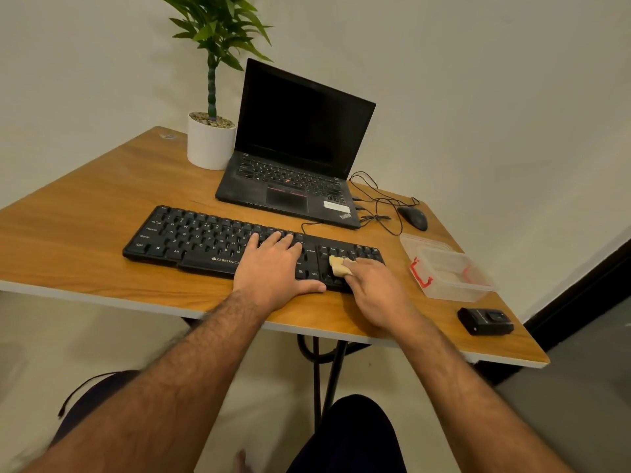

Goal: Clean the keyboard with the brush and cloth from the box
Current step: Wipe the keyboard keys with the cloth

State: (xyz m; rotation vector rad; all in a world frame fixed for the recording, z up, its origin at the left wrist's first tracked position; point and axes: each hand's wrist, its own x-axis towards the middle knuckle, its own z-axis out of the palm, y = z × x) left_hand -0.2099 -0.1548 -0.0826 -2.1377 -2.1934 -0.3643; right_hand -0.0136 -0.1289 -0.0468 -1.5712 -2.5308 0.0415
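At the upper left of the frame a potted plant stood on the wooden table, just beside an open laptop with a dark screen. Below them, across the middle of the frame, lay the black keyboard. The left hand rested flat on its right-centre keys, the 4 fingers straight and spread, the thumb stretched out along the keyboard's near edge. Just to the right, the right hand pressed a small tan cloth onto the keys at the right end of the keyboard; the cloth stuck out to the left from under the fingertips, which curled over it. Further right, a black mouse lay among loose cables, and below it a clear plastic box with red clips stood open, apart from the keyboard. A small black device sat at the lower right of the table.
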